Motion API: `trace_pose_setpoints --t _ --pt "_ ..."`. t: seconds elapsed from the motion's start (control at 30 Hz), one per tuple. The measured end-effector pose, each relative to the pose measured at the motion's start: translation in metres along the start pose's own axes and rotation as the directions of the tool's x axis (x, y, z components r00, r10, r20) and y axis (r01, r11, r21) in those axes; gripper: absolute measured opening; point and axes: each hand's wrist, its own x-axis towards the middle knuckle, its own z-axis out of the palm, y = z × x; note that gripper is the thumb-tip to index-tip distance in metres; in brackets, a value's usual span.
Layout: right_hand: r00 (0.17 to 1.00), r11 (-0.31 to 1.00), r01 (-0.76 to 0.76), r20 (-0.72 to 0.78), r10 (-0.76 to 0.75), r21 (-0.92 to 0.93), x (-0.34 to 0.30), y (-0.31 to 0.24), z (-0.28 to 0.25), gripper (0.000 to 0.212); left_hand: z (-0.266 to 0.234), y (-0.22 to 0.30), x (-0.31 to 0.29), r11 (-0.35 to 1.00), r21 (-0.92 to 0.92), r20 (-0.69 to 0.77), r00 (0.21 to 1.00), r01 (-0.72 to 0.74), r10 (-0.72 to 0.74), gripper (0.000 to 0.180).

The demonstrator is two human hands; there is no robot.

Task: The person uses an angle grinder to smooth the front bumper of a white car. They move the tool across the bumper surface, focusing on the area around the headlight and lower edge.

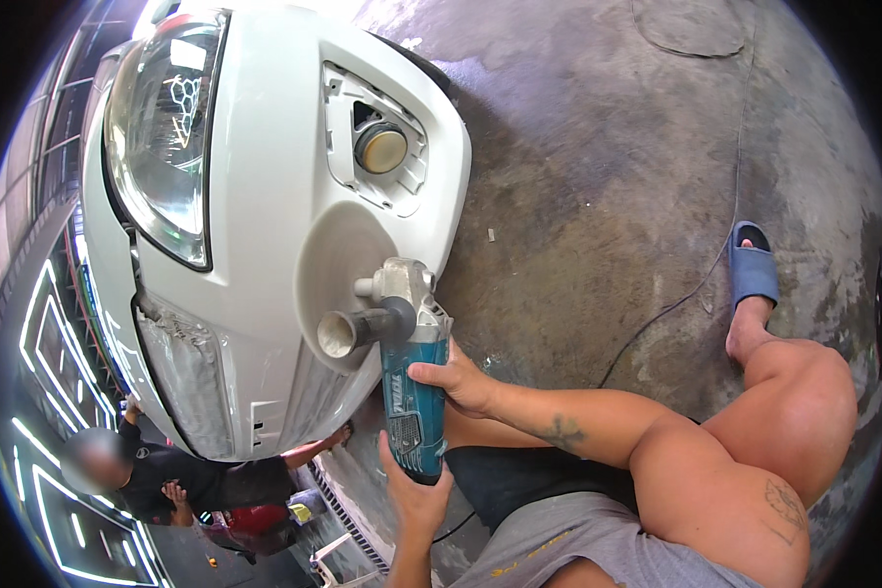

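My hands hold a teal and grey angle grinder [416, 392] with a side handle. My right hand [465, 377] is wrapped round the middle of its body, thumb on top. My left hand [416, 495] grips the rear end, near the cord. At its head a wide grey disc [348, 245] looks smeared, as if spinning, and lies over the white car bumper [284, 176]; whether its whole face touches cannot be told. A round lamp [381, 149] sits in an opening of the bumper, beyond the disc. The side handle sticks out with neither hand on it.
A clear headlight [167, 137] is left of the bumper. A grey patch [181, 363] covers the grille area. A person in black [191, 480] stands at the lower left. A cord [671, 309] runs over the wet concrete floor [578, 196] beside my foot in a blue slipper [752, 269].
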Motion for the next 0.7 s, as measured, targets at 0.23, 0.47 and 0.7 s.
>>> trace_pose_setpoints --t 0.23,0.47,0.7 --pt "0.964 0.995 0.079 -0.250 -0.094 -0.068 0.012 -0.031 -0.020 0.085 0.041 0.016 0.021 0.899 -0.428 0.194 0.981 0.094 -0.010 0.111" --pt "0.984 0.994 0.083 -0.153 -0.093 -0.071 0.013 -0.036 -0.025 0.086 0.046 0.028 0.015 0.956 -0.292 0.092 0.995 -0.010 0.039 0.116" --pt "0.939 0.974 0.104 -0.303 -0.163 -0.201 0.004 -0.036 -0.029 0.097 0.050 0.017 0.018 0.931 -0.354 0.262 0.965 0.086 0.011 0.113"
